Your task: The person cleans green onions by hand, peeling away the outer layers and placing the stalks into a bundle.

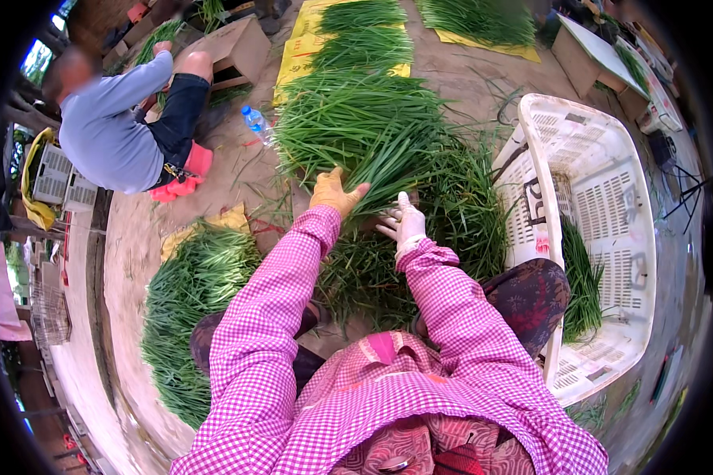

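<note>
In front of me lies a big heap of long, thin green leaves that look like chives (364, 119). My left hand (337, 192), in a yellow-orange glove, rests at the heap's near edge with its thumb apart from the fingers. Close by on the right, my right hand (406, 222) in a whitish glove is held beneath the leaf ends, its fingers spread and nothing in them. Below both hands, a looser, darker pile of leaves (372, 273) spreads between my knees and along the right side of the heap.
A white plastic crate (646, 237) with some chives inside stands at my right knee. Another chive pile (194, 309) is at my left. Farther off are chives on yellow sheets (297, 59), a water bottle (255, 120), a cardboard box (238, 51) and a seated person (111, 134) handling greens.
</note>
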A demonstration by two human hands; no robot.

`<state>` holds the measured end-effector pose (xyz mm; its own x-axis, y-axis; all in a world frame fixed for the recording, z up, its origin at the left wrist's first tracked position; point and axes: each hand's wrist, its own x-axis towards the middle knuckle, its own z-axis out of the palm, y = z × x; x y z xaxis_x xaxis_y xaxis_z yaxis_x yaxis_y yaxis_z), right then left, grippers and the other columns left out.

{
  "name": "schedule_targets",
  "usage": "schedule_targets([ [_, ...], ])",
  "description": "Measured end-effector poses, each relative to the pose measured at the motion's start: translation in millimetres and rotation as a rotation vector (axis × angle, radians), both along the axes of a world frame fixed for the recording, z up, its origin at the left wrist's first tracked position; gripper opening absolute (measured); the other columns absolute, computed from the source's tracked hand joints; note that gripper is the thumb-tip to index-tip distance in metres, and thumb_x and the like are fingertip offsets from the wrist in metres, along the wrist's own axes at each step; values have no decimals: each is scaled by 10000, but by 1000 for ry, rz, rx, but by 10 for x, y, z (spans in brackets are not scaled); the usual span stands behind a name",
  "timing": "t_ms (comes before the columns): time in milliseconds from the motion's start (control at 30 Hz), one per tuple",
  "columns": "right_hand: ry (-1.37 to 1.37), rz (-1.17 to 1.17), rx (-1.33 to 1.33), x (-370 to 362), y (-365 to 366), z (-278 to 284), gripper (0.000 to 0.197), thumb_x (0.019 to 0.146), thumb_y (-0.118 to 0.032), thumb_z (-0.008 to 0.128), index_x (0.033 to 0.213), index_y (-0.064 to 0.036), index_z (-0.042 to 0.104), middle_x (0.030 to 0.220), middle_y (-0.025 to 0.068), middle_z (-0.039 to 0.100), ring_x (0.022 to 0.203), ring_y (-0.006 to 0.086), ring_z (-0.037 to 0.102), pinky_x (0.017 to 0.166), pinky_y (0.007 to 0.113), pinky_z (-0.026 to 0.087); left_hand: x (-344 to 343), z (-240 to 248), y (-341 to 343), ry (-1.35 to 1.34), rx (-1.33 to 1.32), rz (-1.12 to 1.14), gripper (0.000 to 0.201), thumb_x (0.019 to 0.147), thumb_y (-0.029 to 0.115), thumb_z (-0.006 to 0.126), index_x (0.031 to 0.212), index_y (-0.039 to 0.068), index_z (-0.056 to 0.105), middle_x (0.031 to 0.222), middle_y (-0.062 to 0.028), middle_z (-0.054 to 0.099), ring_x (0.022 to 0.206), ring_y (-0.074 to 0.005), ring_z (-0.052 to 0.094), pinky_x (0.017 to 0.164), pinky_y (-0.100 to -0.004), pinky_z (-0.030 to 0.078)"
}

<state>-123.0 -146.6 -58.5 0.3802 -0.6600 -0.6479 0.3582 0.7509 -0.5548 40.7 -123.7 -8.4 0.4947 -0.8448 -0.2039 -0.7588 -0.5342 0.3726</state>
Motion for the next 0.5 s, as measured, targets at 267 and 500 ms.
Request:
schedule_targets([
  [267, 179, -16, -29, 3, -13, -76, 502, 883, -475, 514, 1135, -45, 466, 1071, 136, 558, 943, 284, 570, 779, 453, 492, -146, -104, -72, -42, 120, -45, 897, 729, 629, 592, 1367, 53, 336, 1327, -208, 379, 1214, -328, 408, 1008, -376, 357],
  [500, 314, 17, -43, 9, -57, -156, 532, 850, -478, 565, 1185, -81, 450, 1059, 96, 560, 887, 246, 575, 710, 398, 495, -532, -254, -26, 333, 51, 96, 861, 677, 375, 769, 1332, 50, 314, 1235, -212, 505, 1158, -320, 488, 975, -353, 385],
])
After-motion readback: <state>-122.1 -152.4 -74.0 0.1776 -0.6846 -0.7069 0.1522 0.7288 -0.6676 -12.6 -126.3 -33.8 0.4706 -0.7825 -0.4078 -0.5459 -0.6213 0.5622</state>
